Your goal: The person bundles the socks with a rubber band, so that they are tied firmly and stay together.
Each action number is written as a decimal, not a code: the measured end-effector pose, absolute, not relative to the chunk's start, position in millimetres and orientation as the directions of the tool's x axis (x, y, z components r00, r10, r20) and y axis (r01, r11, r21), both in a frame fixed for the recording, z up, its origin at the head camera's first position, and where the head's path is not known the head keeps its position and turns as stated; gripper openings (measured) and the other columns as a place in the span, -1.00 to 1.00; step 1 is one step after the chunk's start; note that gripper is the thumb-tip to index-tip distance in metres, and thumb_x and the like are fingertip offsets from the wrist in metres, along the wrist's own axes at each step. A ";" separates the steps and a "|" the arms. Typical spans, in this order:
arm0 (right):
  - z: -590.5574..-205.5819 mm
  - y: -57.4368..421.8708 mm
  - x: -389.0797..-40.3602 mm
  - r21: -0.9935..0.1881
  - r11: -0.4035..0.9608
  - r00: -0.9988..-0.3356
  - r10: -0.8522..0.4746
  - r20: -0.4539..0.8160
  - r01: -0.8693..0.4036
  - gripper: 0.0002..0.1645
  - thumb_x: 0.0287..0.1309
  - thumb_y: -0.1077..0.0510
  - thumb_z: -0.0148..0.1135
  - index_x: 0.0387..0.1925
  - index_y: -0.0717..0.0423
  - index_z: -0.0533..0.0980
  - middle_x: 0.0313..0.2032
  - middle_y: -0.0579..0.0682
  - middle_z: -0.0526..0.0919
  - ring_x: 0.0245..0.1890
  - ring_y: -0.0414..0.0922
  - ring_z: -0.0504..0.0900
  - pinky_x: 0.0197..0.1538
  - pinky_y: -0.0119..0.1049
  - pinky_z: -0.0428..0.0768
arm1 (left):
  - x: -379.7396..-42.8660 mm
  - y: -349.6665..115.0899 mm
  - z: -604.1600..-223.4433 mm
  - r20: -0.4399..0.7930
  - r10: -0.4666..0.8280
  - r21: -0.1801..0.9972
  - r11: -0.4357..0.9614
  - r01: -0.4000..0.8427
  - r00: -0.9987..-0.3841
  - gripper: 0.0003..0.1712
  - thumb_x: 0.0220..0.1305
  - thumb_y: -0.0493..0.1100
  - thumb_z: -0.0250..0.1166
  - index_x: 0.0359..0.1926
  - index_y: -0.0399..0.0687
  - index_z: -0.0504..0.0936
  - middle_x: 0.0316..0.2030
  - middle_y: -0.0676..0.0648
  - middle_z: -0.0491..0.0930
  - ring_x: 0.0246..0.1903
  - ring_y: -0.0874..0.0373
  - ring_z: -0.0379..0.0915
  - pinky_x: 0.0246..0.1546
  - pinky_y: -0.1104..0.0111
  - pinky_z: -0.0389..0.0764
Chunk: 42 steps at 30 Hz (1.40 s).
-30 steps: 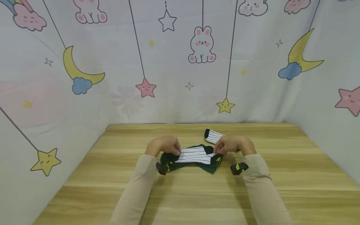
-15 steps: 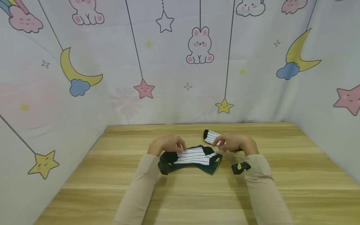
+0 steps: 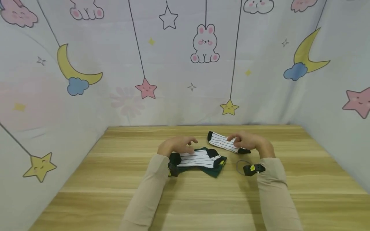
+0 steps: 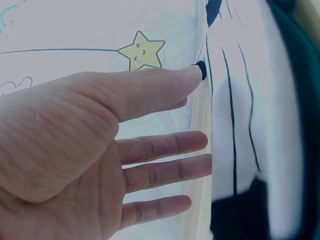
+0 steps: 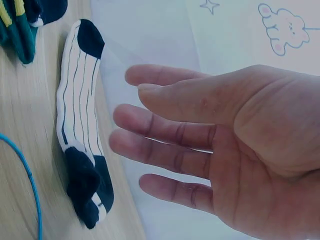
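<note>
A white sock with dark stripes and black ends (image 3: 196,159) lies flat over dark green socks with yellow bits (image 3: 212,171). Just above its far edge hovers my left hand (image 3: 178,145), fingers loosely extended and holding nothing; in the left wrist view the fingertips appear close to the striped cloth (image 4: 240,100). A second striped sock (image 3: 221,141) lies farther back on the right. Over its near end is my right hand (image 3: 248,140), with relaxed fingers and nothing held. The right wrist view shows this sock (image 5: 80,95) whole, apart from the fingers.
The socks lie on a wood-grain table (image 3: 185,199) that meets a printed cloth backdrop (image 3: 173,109) at its back edge. Small black devices sit at both wrists, and a thin cable (image 5: 27,175) loops from the right one.
Both hands have let go of the near striped sock. The left has lifted slightly and shifted right; the right has moved back and right, over the far striped sock.
</note>
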State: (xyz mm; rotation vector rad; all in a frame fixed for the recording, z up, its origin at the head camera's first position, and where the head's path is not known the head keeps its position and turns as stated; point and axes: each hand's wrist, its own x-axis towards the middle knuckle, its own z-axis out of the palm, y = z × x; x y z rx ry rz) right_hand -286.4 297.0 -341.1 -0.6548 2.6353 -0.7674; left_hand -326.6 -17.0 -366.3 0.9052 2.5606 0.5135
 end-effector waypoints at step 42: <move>-365.9 335.9 -288.2 -0.473 0.880 -0.967 -0.146 -0.208 -0.031 -0.45 0.26 0.22 0.24 0.21 0.42 0.42 0.10 0.45 0.53 0.13 0.30 0.51 0.16 0.11 0.45 | -332.6 53.8 -391.4 -0.217 0.615 0.173 0.788 0.590 -0.758 -0.21 0.55 0.13 0.01 0.61 0.27 -0.17 0.53 -0.11 0.06 0.49 -0.17 -0.03 0.44 -0.11 -0.08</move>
